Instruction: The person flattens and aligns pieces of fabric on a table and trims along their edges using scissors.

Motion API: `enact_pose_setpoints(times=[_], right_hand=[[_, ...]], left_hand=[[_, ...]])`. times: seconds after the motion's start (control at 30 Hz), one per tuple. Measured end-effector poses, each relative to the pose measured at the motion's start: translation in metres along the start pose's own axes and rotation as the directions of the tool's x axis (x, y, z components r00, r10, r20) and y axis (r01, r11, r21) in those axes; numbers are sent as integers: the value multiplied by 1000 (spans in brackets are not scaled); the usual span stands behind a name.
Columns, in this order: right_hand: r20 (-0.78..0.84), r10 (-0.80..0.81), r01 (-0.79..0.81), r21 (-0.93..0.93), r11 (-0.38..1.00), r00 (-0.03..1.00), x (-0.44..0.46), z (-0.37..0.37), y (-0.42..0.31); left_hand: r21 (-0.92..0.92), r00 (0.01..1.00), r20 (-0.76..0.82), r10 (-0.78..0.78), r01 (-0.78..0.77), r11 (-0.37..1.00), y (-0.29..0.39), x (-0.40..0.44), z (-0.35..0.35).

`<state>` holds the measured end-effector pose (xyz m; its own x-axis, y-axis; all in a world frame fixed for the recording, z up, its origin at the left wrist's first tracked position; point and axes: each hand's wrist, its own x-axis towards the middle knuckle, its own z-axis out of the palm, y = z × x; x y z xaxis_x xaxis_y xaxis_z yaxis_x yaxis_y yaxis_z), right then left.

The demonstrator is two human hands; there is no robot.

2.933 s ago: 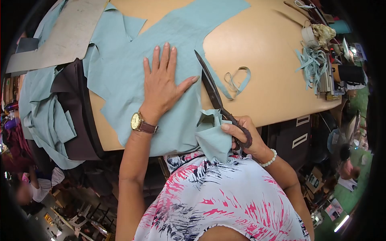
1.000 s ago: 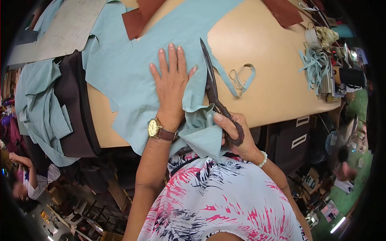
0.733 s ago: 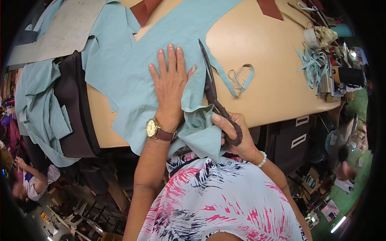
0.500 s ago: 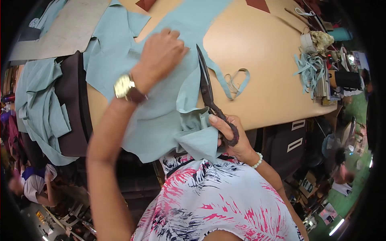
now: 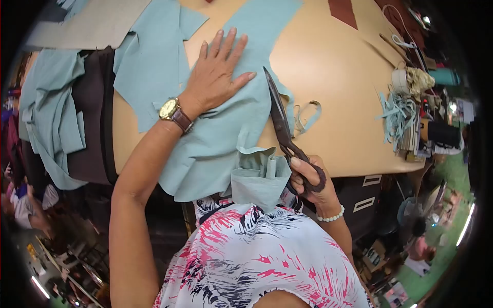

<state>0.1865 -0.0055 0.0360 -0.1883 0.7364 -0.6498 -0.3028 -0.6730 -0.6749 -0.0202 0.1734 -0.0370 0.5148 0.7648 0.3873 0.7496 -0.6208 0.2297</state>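
My left hand point(image 5: 215, 77) lies flat on a light blue-green cloth point(image 5: 210, 164), fingers spread and pointing away from me. A watch with a brown strap point(image 5: 177, 114) is on that wrist. Wrapped in my right hand point(image 5: 318, 187) are the handles of large dark scissors point(image 5: 280, 118). The blades look closed or almost so, and their tip points away from me beside the cloth's right edge. Near me, the cloth's end is bunched in upright folds and hangs over the table edge by my printed top.
A looped cloth strip point(image 5: 310, 117) lies right of the scissors on the tan table point(image 5: 349, 97). More blue-green pieces point(image 5: 149, 66) lie at left, with draped cloth point(image 5: 51, 113) beyond. Thin scraps point(image 5: 398, 115) and a brown piece point(image 5: 342, 13) are at right. People sit in the background.
My left hand has gone from curled fingers to flat and spread on the cloth. The scissors in my right hand have shifted slightly right and toward me.
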Motion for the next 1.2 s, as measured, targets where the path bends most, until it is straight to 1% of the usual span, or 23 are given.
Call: enact_pose_setpoints(times=[0.03, 0.07, 0.13, 0.23, 0.3, 0.4, 0.63, 0.73, 0.9, 1.0, 1.1, 1.2], right_hand=[[11, -2, 2, -22, 1000, 1000, -2, -4, -1], [24, -2, 4, -82, 997, 1000, -4, -9, 0], [47, -5, 11, -120, 993, 999, -7, -17, 5], [70, -3, 13, -144, 989, 998, -6, -19, 1], [64, -8, 20, -188, 982, 998, -4, -18, -1], [95, -13, 32, -200, 979, 995, 1, -21, -6], [97, 15, -1, -137, 991, 995, 3, -23, -7], [76, 32, -21, -137, 990, 997, 2, -22, -6], [56, 29, -19, -169, 985, 998, 2, -19, -6], [74, 30, -20, -133, 991, 997, 2, -20, -5], [73, 37, -25, -157, 987, 997, 2, -19, -5], [58, 41, -26, -229, 973, 997, 2, -15, -6]], left_hand=[[41, 999, 22, -30, 30, 999, 6, -5, -2], [50, 997, 54, -52, 49, 998, 12, -9, -5], [65, 989, 117, -93, 86, 994, 22, -15, -12], [21, 993, 85, -77, 75, 997, 22, -19, -13], [23, 994, 80, -75, 74, 997, 22, -19, -14], [26, 995, 73, -74, 72, 997, 21, -19, -13], [36, 994, 46, -99, 97, 995, 21, -20, -10], [45, 997, -9, -71, 71, 996, 21, -20, -8], [54, 997, -17, -69, 70, 996, 21, -20, -8], [41, 996, 16, -87, 86, 995, 21, -21, -9], [39, 995, 33, -98, 97, 995, 21, -21, -9], [44, 994, 38, -104, 103, 994, 21, -21, -8]])
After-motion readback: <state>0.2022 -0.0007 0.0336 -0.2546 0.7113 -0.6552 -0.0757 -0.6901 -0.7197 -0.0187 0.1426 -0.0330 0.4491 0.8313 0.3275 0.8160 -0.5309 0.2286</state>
